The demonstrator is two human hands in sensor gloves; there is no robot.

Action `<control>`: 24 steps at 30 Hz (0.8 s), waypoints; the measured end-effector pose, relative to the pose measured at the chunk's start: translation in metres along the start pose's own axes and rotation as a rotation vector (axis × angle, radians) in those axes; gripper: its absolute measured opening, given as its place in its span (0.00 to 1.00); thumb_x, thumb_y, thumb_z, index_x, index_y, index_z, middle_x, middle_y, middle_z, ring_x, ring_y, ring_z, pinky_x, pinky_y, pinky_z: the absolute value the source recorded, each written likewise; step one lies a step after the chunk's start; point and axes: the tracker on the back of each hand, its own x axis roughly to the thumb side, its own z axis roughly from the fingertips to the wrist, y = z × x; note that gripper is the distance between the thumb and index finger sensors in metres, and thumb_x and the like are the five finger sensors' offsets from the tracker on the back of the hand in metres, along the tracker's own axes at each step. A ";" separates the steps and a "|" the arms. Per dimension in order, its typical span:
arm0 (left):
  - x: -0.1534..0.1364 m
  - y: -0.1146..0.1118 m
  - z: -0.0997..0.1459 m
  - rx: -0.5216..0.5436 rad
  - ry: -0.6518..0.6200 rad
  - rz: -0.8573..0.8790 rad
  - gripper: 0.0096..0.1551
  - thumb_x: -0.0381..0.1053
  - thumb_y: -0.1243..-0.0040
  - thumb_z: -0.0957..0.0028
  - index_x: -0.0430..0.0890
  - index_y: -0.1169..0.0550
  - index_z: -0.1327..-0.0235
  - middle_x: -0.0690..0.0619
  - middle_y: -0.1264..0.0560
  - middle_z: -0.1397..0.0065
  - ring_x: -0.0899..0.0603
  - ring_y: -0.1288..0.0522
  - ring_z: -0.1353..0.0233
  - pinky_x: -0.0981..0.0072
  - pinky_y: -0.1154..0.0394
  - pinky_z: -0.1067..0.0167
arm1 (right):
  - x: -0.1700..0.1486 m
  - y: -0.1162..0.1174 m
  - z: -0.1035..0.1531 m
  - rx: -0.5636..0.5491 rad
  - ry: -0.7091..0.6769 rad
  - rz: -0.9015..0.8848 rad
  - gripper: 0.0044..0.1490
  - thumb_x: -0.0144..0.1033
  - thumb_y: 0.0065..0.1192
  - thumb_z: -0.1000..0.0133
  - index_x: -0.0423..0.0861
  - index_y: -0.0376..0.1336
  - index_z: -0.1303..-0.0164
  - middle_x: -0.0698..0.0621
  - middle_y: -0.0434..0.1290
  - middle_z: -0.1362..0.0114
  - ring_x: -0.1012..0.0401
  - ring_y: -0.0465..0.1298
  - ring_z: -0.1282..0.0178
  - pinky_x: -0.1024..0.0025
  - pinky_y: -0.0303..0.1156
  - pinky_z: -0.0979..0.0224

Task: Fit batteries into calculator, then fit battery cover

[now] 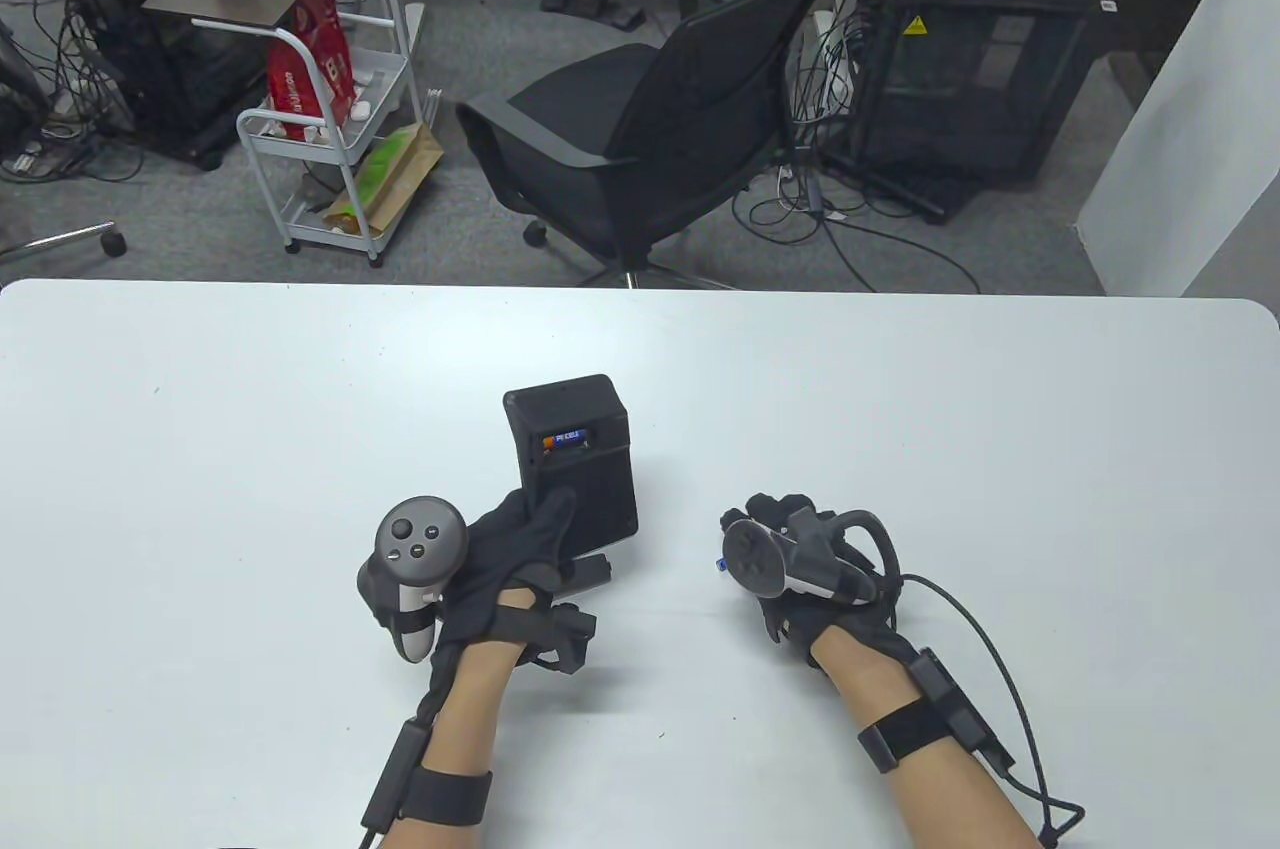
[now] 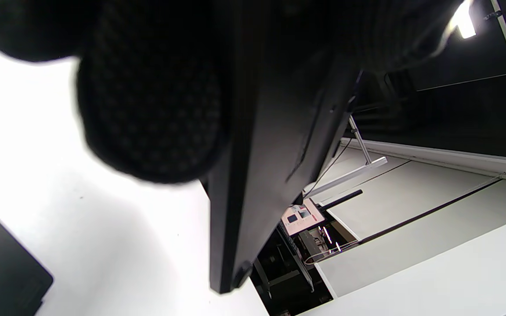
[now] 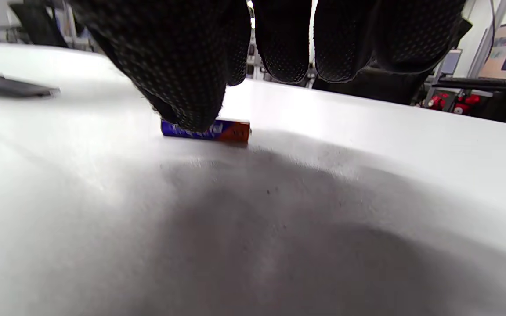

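Note:
The black calculator (image 1: 575,459) is back side up at the table's middle, its near end raised. Its open battery bay holds one orange-and-blue battery (image 1: 565,438). My left hand (image 1: 545,529) grips the calculator's near left corner, thumb on its back; in the left wrist view a fingertip (image 2: 147,109) presses against the calculator's edge (image 2: 270,153). My right hand (image 1: 770,529) is curled over a second battery (image 3: 231,131) lying on the table. The thumb (image 3: 182,87) touches its blue end and the other fingers hang just above it. A blue tip of that battery (image 1: 720,564) shows beside the hand.
A flat black piece (image 2: 2,263) lies on the white table (image 1: 1000,449) near my left wrist; I cannot tell if it is the battery cover. A dark flat shape (image 3: 11,85) lies far left. An office chair (image 1: 660,139) stands behind the table's far edge.

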 end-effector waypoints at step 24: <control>0.001 -0.005 0.001 -0.029 0.000 -0.028 0.35 0.66 0.38 0.58 0.40 0.14 0.53 0.42 0.13 0.55 0.48 0.09 0.70 0.55 0.17 0.62 | -0.011 -0.005 0.000 -0.054 -0.009 -0.162 0.32 0.37 0.72 0.50 0.38 0.64 0.39 0.35 0.77 0.41 0.42 0.82 0.49 0.47 0.78 0.51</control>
